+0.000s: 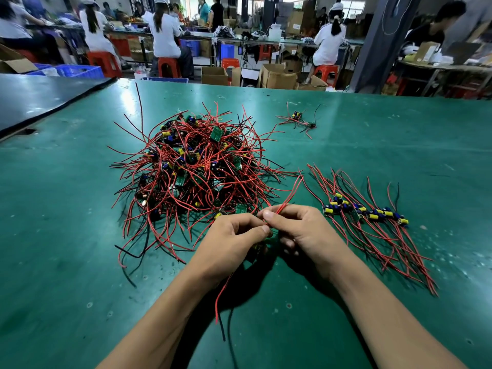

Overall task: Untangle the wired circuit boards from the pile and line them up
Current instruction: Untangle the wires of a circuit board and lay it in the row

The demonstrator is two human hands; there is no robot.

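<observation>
In the head view we look down on a green tabletop (pixel 66 209) with a big pile (pixel 194 166) of wired circuit boards at its middle: small green boards with yellow and blue parts, buried in red and black leads that stick out on all sides.

Just in front of the pile, at its near right edge, both our hands work together. Our left hand (pixel 229 241) is curled, with thumb and forefinger pinching a red lead. Our right hand (pixel 306 230), touching it, pinches a pair of red wires (pixel 290 193) that rise toward the pile's right side. Something green sits in shadow between our hands; we cannot tell for sure that it is a board. A red wire (pixel 221 296) and a black wire (pixel 222 328) hang down under our left hand.

Right of the pile lies a row of boards (pixel 364 211) side by side, their leads running roughly parallel. Beyond the pile to the right, well apart from it, sits a small cluster (pixel 300 119) of boards. Left of the pile a dark mat (pixel 40 97) overlaps the tabletop.

Behind the pile, past the far edge, people sit on red stools (pixel 167 66) at workbenches.
</observation>
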